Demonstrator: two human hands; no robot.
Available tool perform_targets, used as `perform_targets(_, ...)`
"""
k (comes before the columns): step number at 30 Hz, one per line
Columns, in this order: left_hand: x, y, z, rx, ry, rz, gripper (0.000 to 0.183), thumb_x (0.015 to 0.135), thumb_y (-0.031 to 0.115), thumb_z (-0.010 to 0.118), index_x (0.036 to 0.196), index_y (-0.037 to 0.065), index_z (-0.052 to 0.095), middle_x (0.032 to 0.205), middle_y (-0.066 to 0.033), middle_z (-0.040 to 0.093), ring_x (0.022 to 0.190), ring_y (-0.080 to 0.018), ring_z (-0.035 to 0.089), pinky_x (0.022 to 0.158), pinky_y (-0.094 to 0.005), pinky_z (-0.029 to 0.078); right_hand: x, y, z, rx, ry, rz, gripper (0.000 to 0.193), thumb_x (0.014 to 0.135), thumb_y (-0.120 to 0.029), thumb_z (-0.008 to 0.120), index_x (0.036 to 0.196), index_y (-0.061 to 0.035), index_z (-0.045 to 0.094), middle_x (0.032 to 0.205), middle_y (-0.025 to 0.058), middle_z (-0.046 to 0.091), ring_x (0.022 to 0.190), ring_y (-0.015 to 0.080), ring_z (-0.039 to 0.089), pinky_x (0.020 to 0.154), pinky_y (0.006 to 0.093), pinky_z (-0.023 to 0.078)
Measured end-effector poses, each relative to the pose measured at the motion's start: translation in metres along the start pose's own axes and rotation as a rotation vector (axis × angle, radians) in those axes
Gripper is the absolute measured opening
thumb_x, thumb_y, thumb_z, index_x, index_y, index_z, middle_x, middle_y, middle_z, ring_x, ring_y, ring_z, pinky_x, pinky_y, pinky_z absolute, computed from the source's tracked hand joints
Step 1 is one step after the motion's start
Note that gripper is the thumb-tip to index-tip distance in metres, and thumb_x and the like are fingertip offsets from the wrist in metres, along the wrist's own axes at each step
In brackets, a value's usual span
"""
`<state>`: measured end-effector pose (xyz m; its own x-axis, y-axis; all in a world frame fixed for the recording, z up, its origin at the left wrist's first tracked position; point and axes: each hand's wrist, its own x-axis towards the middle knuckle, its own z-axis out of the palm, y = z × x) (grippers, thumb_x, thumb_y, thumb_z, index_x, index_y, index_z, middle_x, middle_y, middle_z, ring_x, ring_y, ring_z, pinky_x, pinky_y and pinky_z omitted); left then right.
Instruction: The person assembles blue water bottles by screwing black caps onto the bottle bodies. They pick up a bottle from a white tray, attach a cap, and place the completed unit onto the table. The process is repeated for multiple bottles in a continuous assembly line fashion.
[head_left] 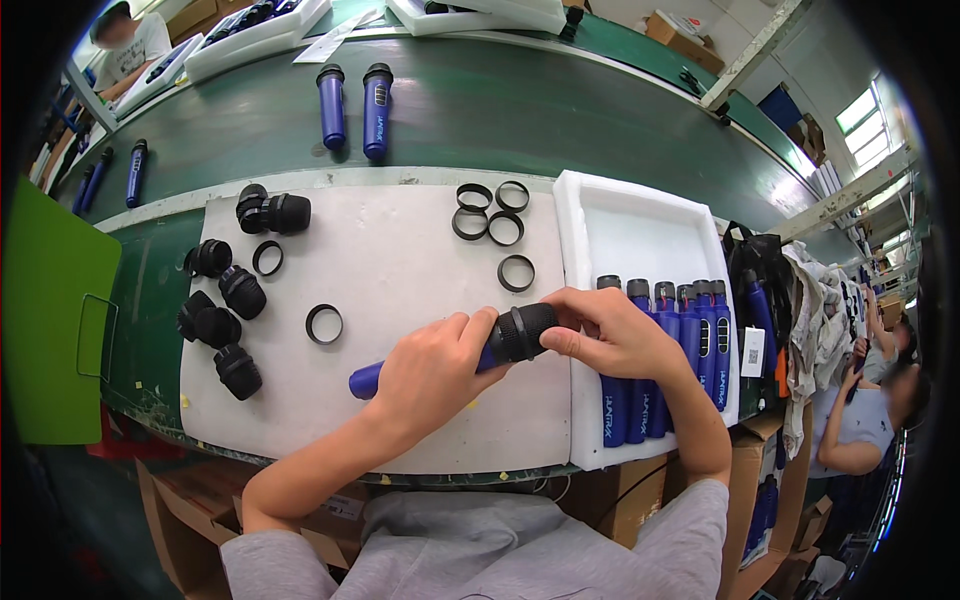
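A blue microphone (pixel 368 381) with a black mesh head lies across my two hands above the pale work mat. My left hand (pixel 437 362) is wrapped round its blue body. The fingers of my right hand (pixel 603 330) close on the black grille (pixel 527 331) at the other end. To the left on the mat lie several loose black grilles (pixel 243 291). Among them are two black rings (pixel 324 324). Several more black rings (pixel 505 229) sit beyond my hands. Right beside my right forearm, blue microphone bodies (pixel 612 410) stand in a row in a white foam tray (pixel 577 260).
Two complete blue microphones (pixel 376 112) rest on the green conveyor belt (pixel 460 90); others lie farther left. A green panel (pixel 60 320) borders the left side. Foam trays (pixel 258 40) stand at the back. Two people (pixel 858 420) sit at the far right and another at the far left.
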<state>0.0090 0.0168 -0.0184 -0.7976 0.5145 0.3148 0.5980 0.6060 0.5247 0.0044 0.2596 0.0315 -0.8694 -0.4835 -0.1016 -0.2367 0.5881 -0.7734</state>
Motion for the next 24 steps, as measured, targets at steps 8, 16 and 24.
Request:
perform_targets(8,-0.002,0.003,0.001,0.008,0.001,0.022,0.048,0.073,0.023,0.086,0.112,0.007,0.063,0.079,-0.0104,0.066,0.067,-0.0303,0.067,0.059,-0.0393,0.055,-0.002,0.007,-0.005,-0.207,-0.068,0.056,0.046,0.097,-0.047,0.063,0.107,-0.002,0.067,0.062,0.0086,0.058,0.055,0.0208,0.059,0.055,0.0333,0.044)
perform_targets(16,-0.002,0.007,-0.006,-0.057,-0.044,-0.03,0.048,0.074,0.023,0.085,0.112,0.007,0.062,0.085,-0.0123,0.069,0.072,-0.0312,0.07,0.061,-0.0398,0.056,-0.004,-0.001,-0.014,0.078,0.015,-0.115,0.052,0.076,-0.017,0.087,0.123,-0.0067,0.066,0.091,0.0013,0.065,0.067,0.0073,0.061,0.052,0.0224,0.036)
perform_targets(24,-0.002,0.005,-0.005,-0.029,-0.022,-0.005,0.048,0.075,0.022,0.084,0.113,0.005,0.061,0.086,-0.0126,0.069,0.074,-0.0311,0.069,0.064,-0.0403,0.056,0.001,0.003,-0.006,0.052,0.038,-0.114,0.037,0.083,-0.022,0.081,0.112,-0.0021,0.069,0.081,0.0035,0.064,0.066,0.0114,0.058,0.058,0.0265,0.044)
